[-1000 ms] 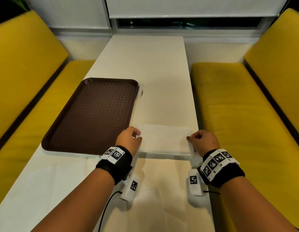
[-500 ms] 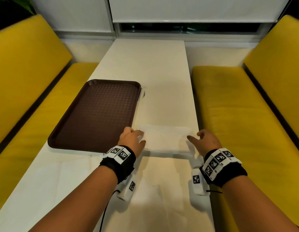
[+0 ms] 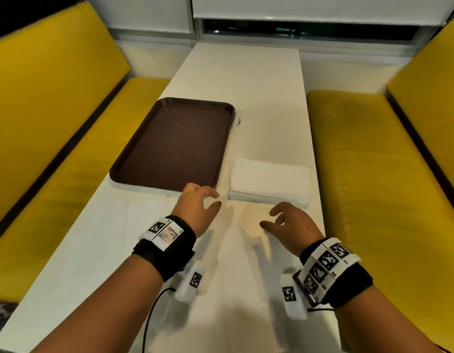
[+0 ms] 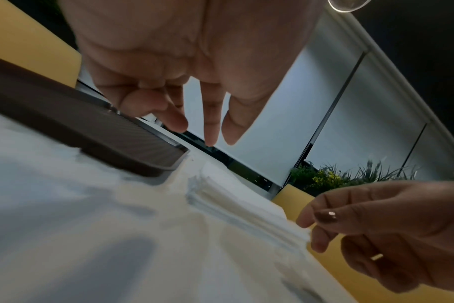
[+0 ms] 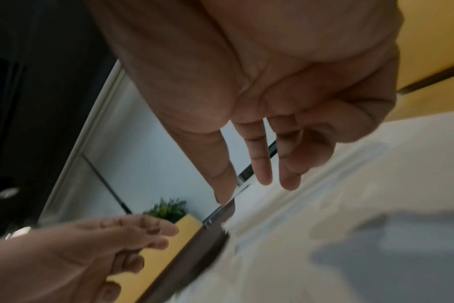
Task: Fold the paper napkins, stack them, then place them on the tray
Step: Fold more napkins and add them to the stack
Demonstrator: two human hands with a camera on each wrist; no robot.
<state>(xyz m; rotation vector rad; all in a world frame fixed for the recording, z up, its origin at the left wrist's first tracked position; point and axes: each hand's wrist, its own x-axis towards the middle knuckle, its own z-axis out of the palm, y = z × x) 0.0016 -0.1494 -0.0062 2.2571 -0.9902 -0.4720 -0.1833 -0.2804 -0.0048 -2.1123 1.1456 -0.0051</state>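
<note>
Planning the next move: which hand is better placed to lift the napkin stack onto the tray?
Left, probably. The left hand hovers between the tray and the stack; the right hand is farther from the tray.

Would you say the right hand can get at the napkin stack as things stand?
Probably yes: the right hand hovers open just short of the napkin stack, holding nothing, with only bare table between them.

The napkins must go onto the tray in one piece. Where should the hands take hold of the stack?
Probably at the two short ends of the napkin stack, left hand and right hand pinching top to bottom: the loose layered edges face the person and could fan.
</note>
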